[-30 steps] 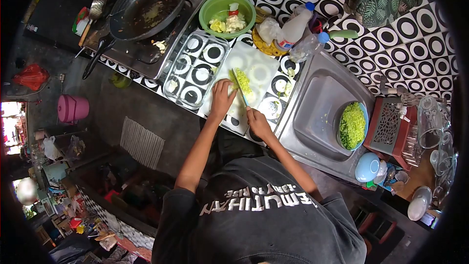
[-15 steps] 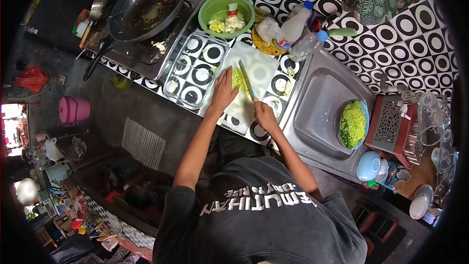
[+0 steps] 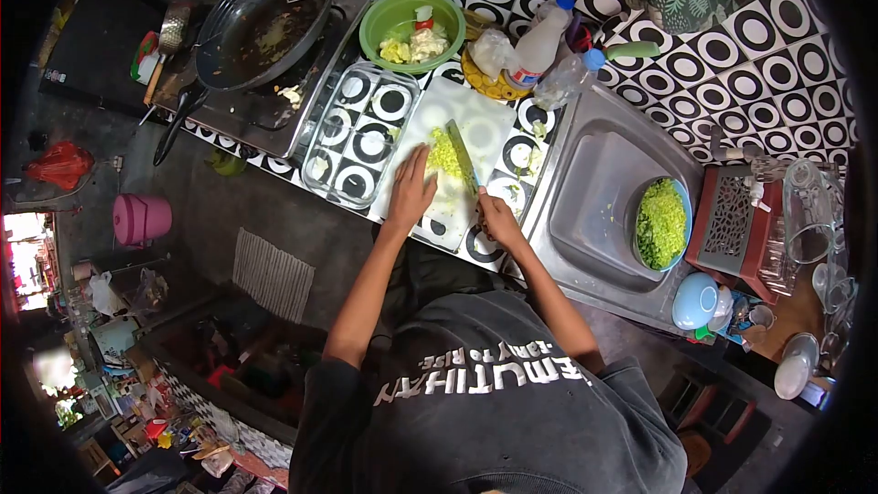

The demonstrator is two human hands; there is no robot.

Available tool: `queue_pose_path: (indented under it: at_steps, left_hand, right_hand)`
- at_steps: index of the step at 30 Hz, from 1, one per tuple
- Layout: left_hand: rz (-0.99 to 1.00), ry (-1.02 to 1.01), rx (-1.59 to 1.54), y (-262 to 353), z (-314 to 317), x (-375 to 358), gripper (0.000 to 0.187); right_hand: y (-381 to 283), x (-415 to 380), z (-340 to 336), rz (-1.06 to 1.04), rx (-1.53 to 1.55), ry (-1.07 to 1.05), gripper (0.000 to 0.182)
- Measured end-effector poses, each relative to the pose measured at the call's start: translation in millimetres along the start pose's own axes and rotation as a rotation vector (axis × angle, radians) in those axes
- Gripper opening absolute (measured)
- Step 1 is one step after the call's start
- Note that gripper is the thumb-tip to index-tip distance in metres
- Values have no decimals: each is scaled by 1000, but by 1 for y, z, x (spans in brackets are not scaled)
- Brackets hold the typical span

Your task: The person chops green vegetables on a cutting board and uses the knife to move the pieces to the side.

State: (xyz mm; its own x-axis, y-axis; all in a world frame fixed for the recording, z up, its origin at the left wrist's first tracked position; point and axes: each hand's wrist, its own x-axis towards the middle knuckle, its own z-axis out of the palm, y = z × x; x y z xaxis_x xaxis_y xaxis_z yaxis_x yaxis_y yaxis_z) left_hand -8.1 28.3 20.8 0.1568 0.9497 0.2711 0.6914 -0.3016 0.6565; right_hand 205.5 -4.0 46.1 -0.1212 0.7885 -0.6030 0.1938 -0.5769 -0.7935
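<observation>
On a white translucent cutting board (image 3: 480, 112) lies a small pile of finely chopped light-green vegetable (image 3: 444, 155). My right hand (image 3: 498, 219) is closed around the handle of a knife (image 3: 461, 151), whose blade slants across the right side of the pile. To the left of the pile, my left hand (image 3: 412, 192) rests on the board with its fingers stretched out, holding nothing. A clear rectangular glass dish (image 3: 313, 165) stands just left of the board.
A green bowl (image 3: 368, 23) with pale pieces and bottles (image 3: 540, 46) stand behind the board. At left, a black wok (image 3: 265, 37) sits on the stove. The sink (image 3: 585, 174) at right holds a bowl of chopped greens (image 3: 662, 220).
My left hand has drawn back from the chopped pile, down and to the left, uncovering more of it. The knife remains in my right hand beside the pile. The view has shifted slightly.
</observation>
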Motion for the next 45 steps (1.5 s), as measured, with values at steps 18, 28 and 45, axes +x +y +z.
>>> queue_pose_path:
  at_steps: [18, 28, 45]
  left_hand:
    - [13, 48, 139, -5, 7, -9, 49]
    - [-42, 123, 89, -6, 8, -11, 48]
    - [83, 76, 58, -9, 3, -13, 40]
  right_hand:
    - [-1, 30, 27, -326, -567, 156, 62]
    - [-45, 7, 22, -24, -252, -81, 54]
    - [-39, 12, 41, -45, -255, -22, 59]
